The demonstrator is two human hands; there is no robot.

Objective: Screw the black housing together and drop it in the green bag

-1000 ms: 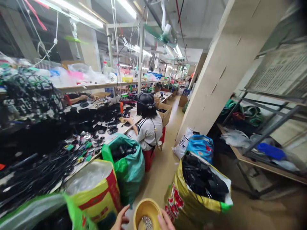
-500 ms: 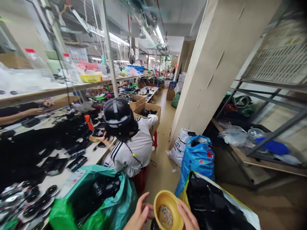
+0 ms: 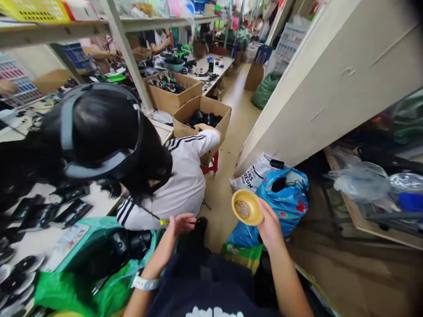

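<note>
My right hand (image 3: 271, 228) holds a shallow yellow bowl (image 3: 247, 207) by its rim, tilted toward me. Small metal pieces, possibly screws, lie in the bottom of the bowl (image 3: 243, 208). My left hand (image 3: 180, 224) is apart from the bowl, with its fingers spread and nothing visible in them, and a white watch (image 3: 142, 282) sits on that wrist. The fingers are close to the white striped sleeve of a seated co-worker (image 3: 180, 185), but I cannot tell if they touch it.
A green bag of black parts (image 3: 112, 259) lies below my left hand. A blue bag (image 3: 284, 207) stands beyond the bowl. Cardboard boxes (image 3: 201, 105) hold black parts, a workbench runs along the left, and a pale pillar (image 3: 317, 83) stands on the right.
The view has swung down and tilted. My left hand has come off the bowl and moved left, while my right hand has raised the bowl higher in the view.
</note>
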